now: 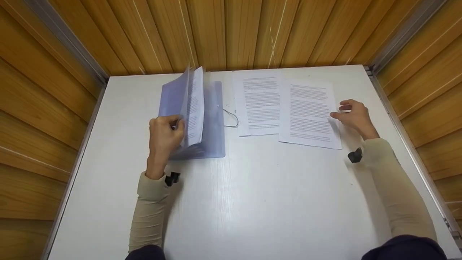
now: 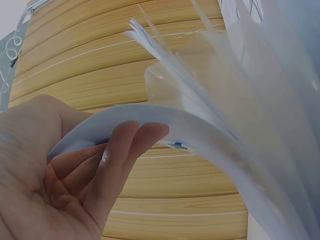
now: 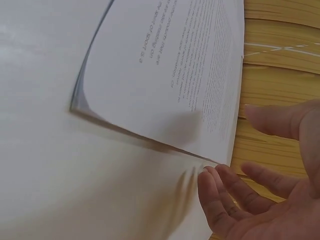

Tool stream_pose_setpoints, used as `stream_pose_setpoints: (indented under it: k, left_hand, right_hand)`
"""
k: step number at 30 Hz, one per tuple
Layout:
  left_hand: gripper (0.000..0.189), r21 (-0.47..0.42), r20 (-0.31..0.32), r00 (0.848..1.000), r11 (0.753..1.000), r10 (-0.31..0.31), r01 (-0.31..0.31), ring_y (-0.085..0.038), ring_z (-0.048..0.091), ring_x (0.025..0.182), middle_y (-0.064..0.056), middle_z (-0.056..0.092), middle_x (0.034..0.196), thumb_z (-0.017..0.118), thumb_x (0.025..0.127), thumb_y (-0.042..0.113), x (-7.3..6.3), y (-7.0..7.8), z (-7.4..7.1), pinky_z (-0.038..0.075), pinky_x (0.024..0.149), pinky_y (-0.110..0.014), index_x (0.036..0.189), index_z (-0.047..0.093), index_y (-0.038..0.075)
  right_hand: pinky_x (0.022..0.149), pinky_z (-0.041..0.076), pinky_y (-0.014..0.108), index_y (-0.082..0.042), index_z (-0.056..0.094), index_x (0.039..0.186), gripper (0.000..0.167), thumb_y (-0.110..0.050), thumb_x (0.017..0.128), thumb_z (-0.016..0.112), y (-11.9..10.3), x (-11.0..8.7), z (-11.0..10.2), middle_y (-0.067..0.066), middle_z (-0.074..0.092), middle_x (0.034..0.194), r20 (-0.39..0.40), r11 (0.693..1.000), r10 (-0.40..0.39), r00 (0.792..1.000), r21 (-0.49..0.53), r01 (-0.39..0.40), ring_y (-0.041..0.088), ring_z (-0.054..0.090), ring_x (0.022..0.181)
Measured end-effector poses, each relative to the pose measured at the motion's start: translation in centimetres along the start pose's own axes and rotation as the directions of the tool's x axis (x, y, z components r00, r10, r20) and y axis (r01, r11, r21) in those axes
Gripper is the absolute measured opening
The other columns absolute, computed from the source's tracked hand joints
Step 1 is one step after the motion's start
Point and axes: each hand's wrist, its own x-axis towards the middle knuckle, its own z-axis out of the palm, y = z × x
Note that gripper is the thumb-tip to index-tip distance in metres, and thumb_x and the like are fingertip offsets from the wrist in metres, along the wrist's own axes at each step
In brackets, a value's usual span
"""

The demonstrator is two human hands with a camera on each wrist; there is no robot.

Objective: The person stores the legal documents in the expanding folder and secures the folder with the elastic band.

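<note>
A translucent blue plastic folder (image 1: 216,144) lies opened at the left of the white table. My left hand (image 1: 164,137) pinches its lifted cover and leaves; in the left wrist view the held cover (image 2: 175,116) bends in an arch between thumb and fingers. Printed pages (image 1: 195,104) stand tilted up inside the folder, beside clear sleeves (image 2: 225,75). To the right, my right hand (image 1: 355,117) is just off the right edge of a printed paper stack (image 1: 309,112). In the right wrist view, its loosely bent fingers (image 3: 250,200) hold nothing, with fingertips close to the stack's edge.
A second printed paper stack (image 1: 260,103) lies between the folder and the right stack, whose left edge meets it. A thin dark elastic cord (image 1: 236,121) loops out from the folder's right edge. Wood-plank walls (image 1: 231,32) border the white table (image 1: 274,202) on three sides.
</note>
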Motion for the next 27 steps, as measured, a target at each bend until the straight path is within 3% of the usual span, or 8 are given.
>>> stream_pose_setpoints:
  k: [9,16,27]
  left_hand:
    - [0.017,-0.002,0.0,1.0,1.0,-0.029,0.029,-0.022,0.066,0.063,-0.018,0.078,0.078,0.068,0.09,0.002,-0.2,0.0,-0.2,0.049,0.055,-0.026,0.09,0.084,-0.005]
    - [0.018,-0.012,0.008,0.999,0.999,-0.041,0.042,-0.027,0.07,0.066,-0.021,0.079,0.083,0.067,0.091,0.001,-0.2,0.2,-0.1,0.056,0.058,-0.042,0.095,0.083,-0.007]
    - [0.018,-0.016,0.007,1.0,1.0,-0.001,0.001,-0.031,0.076,0.072,-0.023,0.079,0.085,0.067,0.09,0.0,-0.1,0.1,0.2,0.061,0.063,-0.05,0.094,0.083,-0.007]
  right_hand:
    - [0.116,0.041,0.062,0.008,0.037,0.158,0.079,-0.029,0.099,0.074,0.2,0.2,0.9,0.035,0.049,0.151,0.036,0.999,0.039,0.999,-0.014,-0.039,0.052,0.05,0.135]
    - [0.112,0.043,0.06,0.013,0.038,0.154,0.081,-0.025,0.096,0.08,0.1,0.0,1.1,0.035,0.051,0.143,0.034,0.998,0.054,0.998,-0.023,-0.053,0.047,0.052,0.124]
    - [0.111,0.044,0.061,0.021,0.038,0.15,0.079,-0.02,0.095,0.079,-0.4,0.2,1.1,0.04,0.048,0.144,0.054,0.993,0.079,0.995,-0.092,-0.074,0.049,0.053,0.123]
